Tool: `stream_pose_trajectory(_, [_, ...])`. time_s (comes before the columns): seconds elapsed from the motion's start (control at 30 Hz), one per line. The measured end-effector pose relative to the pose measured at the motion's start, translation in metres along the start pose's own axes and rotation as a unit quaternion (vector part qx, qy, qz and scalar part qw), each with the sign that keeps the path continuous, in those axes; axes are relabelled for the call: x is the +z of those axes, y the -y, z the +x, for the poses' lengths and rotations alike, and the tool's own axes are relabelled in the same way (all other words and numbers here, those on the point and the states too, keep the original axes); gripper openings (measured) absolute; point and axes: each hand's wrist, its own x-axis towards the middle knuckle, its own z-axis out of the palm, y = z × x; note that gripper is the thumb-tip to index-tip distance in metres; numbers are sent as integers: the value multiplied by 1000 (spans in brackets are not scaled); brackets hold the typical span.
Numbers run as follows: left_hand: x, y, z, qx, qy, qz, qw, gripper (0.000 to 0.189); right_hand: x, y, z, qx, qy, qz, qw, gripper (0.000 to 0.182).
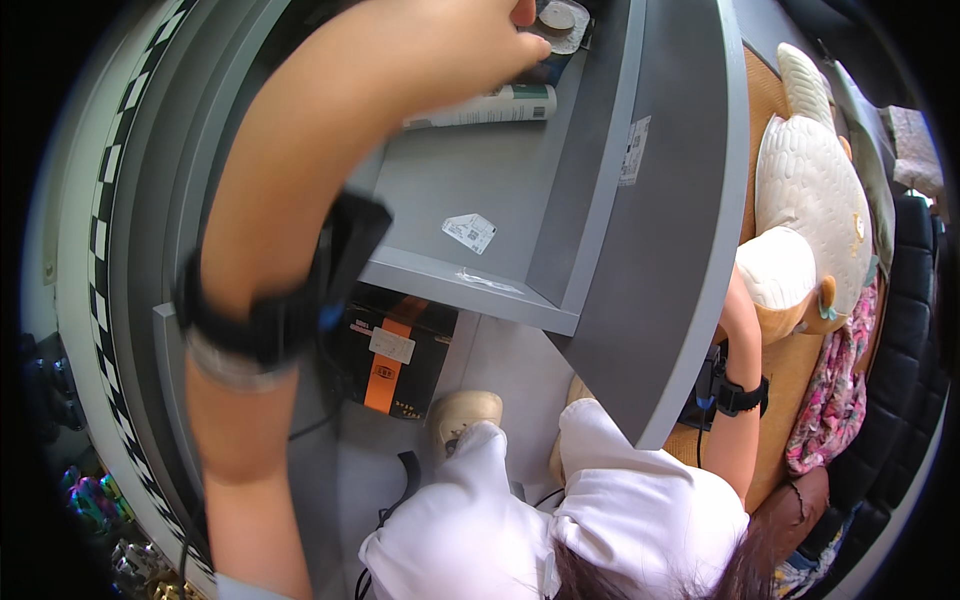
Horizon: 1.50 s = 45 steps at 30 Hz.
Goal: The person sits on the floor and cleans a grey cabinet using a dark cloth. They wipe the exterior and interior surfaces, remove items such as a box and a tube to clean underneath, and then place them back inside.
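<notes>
My left hand [480, 45] reaches over an open grey drawer [502, 172] at the top of the view. Its fingertips are beside a silvery packet with a round piece [556, 19] on it; the frame's edge cuts the hand, so I cannot tell if it grips anything. Below it in the drawer lies a white and green cylindrical container [517, 105] on its side. On the right, my right hand [737, 304] is at the outer side of the drawer's tall front panel [675, 225], which hides its fingers. Black bands with devices circle both forearms.
A black box with an orange band [405, 352] stands on the floor under the drawer, beside a beige shoe [465, 412]. A cream plush toy [810, 180] lies on the right, near a floral cloth [832, 397] and a black padded seat [907, 300]. Cables hang by both arms.
</notes>
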Motion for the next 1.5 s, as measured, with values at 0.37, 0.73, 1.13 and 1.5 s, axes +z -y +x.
stream_pose_trajectory(0.37, [137,102,46,24,200,291,935,39,-3,7,5,64,68,-12,996,47])
stream_pose_trajectory(0.73, [150,102,52,-48,248,250,935,52,-9,13,5,61,79,-10,995,48])
stream_pose_trajectory(1.13, [102,70,45,-104,141,251,952,48,-3,-15,-1,25,102,-25,994,51])
stream_pose_trajectory(1.5, [14,-11,-14,24,-174,304,936,50,-44,32,-12,-83,-211,71,971,29])
